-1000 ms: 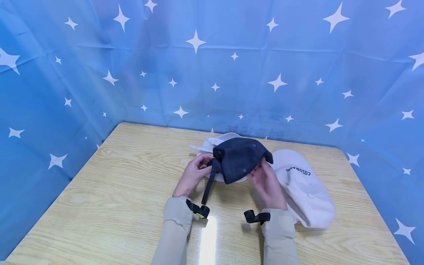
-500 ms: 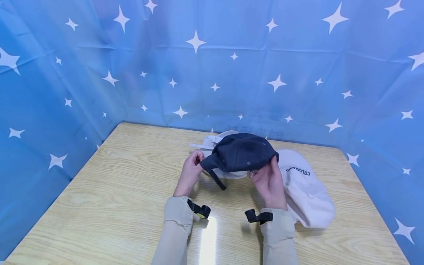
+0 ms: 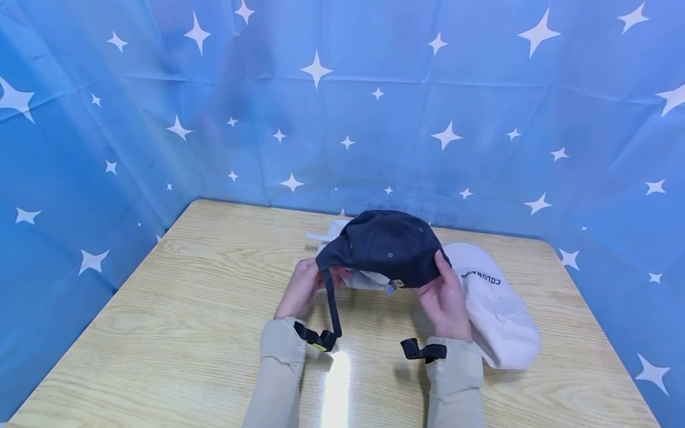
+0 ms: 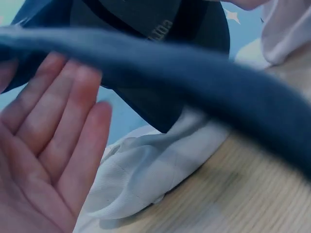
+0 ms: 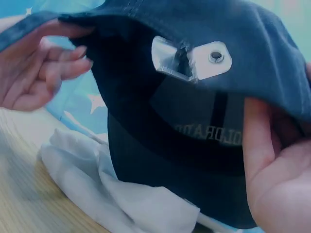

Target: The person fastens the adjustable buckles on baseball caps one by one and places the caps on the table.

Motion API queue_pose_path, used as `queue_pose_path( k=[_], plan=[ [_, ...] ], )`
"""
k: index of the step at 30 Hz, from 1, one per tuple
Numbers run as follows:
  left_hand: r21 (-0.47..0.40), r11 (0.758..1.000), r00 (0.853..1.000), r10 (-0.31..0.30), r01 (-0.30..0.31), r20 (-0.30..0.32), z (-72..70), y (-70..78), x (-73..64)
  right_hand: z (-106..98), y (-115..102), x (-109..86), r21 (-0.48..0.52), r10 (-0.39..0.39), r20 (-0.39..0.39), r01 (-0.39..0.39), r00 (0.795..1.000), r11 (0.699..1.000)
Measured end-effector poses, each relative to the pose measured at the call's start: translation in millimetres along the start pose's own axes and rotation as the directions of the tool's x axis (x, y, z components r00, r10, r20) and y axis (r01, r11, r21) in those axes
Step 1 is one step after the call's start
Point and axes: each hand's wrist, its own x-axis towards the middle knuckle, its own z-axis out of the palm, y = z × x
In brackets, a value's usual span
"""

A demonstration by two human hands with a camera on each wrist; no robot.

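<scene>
A navy baseball cap (image 3: pixel 387 244) is held up over the table between both hands, its back opening toward me. My left hand (image 3: pixel 304 284) pinches its left rear edge, where a loose strap (image 3: pixel 333 303) hangs down; in the left wrist view, the other fingers (image 4: pixel 85 97) stretch out beneath the blurred strap. The right hand (image 3: pixel 447 300) grips the right rear edge, its thumb on the outside. In the right wrist view, a metal buckle (image 5: pixel 211 59) sits open at the back edge, with mirrored lettering visible inside the crown.
Behind and below the navy cap lies a white cap (image 3: pixel 368 280), partly hidden. Another white cap (image 3: pixel 500 315) with dark lettering rests to the right, beside my right hand. The wooden table (image 3: pixel 176 309) meets a blue star-patterned curtain (image 3: pixel 257 107) at its back edge.
The navy cap has been turned so its back opening and buckle face me. My left hand has shifted its grip along the rear edge, and the strap has swung to hang down.
</scene>
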Motion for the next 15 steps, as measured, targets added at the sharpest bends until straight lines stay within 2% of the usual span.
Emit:
queue_pose_path(
  k=[3, 5, 8, 11, 13, 14, 15],
  plan=[
    [-0.099, 0.995, 0.995, -0.012, 0.022, 0.095, 3.9, 10.3, -4.4, 2, 0, -1.1, -0.073, 0.005, 0.029, -0.003, 1.0, 0.997],
    [-0.197, 0.98, 0.991, 0.017, 0.01, 0.135, 6.6, 17.4, -7.4, 2, 0, -1.8, -0.135, 0.005, 0.068, 0.004, 0.998, 0.991],
    [-0.304, 0.953, 0.985, 0.074, -0.023, 0.159, 8.8, 23.8, -10.2, 4, 1, -2.7, -0.251, 0.019, 0.11, 0.009, 0.994, 0.968],
    [-0.36, 0.93, 0.975, 0.14, -0.069, 0.174, 9.1, 26.4, -11.8, 6, 3, -3.1, -0.357, 0.053, 0.12, -0.007, 0.991, 0.934],
    [-0.41, 0.907, 0.959, 0.192, -0.092, 0.21, 8.0, 26.1, -10.9, 9, 6, -2.8, -0.412, 0.078, 0.114, -0.024, 0.99, 0.911],
    [-0.446, 0.89, 0.944, 0.226, -0.1, 0.239, 7.3, 25.9, -10.1, 11, 7, -2.9, -0.437, 0.089, 0.106, -0.034, 0.99, 0.899],
    [-0.472, 0.873, 0.922, 0.273, -0.119, 0.273, 6.2, 25.4, -9.5, 12, 9, -2.7, -0.454, 0.099, 0.099, -0.044, 0.99, 0.89]
  ],
)
